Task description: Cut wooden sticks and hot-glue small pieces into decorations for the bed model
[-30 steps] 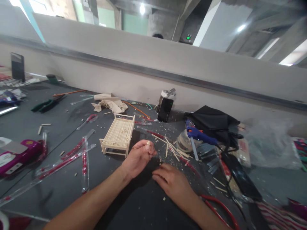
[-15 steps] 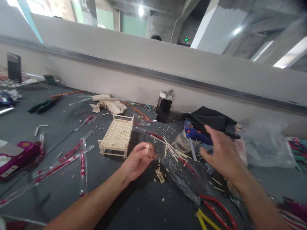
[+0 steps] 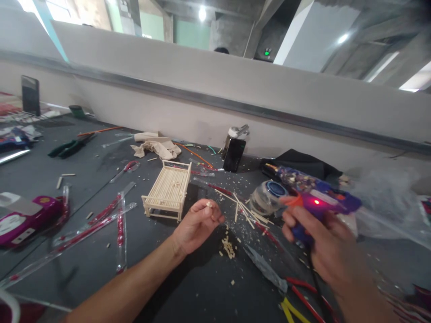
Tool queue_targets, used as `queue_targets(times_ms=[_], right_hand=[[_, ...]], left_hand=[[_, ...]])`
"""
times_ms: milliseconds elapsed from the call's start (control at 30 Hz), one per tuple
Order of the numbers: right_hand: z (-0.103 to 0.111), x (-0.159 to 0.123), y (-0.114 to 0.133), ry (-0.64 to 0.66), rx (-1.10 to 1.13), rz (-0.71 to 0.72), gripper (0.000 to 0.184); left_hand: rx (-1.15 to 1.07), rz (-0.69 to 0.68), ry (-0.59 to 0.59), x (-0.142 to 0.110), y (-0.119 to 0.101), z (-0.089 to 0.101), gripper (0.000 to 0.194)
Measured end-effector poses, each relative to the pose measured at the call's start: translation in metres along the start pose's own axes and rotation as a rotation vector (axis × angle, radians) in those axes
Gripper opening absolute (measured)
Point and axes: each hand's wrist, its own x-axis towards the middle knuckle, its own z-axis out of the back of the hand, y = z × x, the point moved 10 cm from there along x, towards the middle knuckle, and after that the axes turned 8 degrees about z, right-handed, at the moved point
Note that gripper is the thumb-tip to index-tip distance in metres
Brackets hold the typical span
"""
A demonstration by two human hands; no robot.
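Note:
Between thumb and forefinger, my left hand [image 3: 199, 224] pinches a small wooden piece [image 3: 209, 204]. My right hand [image 3: 323, 233] grips a purple hot glue gun [image 3: 313, 197] by its handle, a red light glowing on its side and its nozzle pointing left. A clear glue stick juts from its back end. To the left of my left hand stands a miniature bed made of wooden sticks [image 3: 168, 188], with a few small bits lying on its slats. A small pile of cut stick pieces [image 3: 228, 247] lies on the dark table just right of my left hand.
Pliers [image 3: 296, 287] with red and yellow handles lie at the front right. A clear jar [image 3: 264, 199] stands beside loose sticks [image 3: 244, 208]. Behind are a phone [image 3: 234, 154] and black cloth [image 3: 299, 161]; red plastic-wrapped strips [image 3: 120, 233] and a purple device [image 3: 30, 220] are at left.
My right hand, open before, has closed on the glue gun and lifted it from the jar. My left hand still holds the small wooden piece in about the same place.

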Motion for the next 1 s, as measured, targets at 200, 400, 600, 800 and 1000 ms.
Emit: queue_targets(times_ms=[200, 400, 600, 800, 1000], right_hand=[[-0.039, -0.062, -0.004, 0.210, 0.057, -0.259, 0.041], [-0.048, -0.065, 0.013, 0.186, -0.141, -0.149, 0.042], [-0.053, -0.056, 0.027, 0.194, -0.202, -0.024, 0.041], [-0.057, -0.053, 0.036, 0.227, -0.234, 0.050, 0.039], [-0.060, -0.051, 0.039, 0.254, -0.261, 0.095, 0.038]], left_hand=[[0.008, -0.001, -0.011, -0.001, 0.000, -0.002, 0.020], [0.014, 0.007, -0.051, -0.002, 0.002, 0.002, 0.023], [0.035, 0.009, -0.022, -0.002, 0.002, -0.002, 0.021], [0.028, 0.006, -0.033, -0.002, 0.002, -0.001, 0.020], [0.030, 0.005, -0.036, -0.002, 0.002, -0.001, 0.020]])
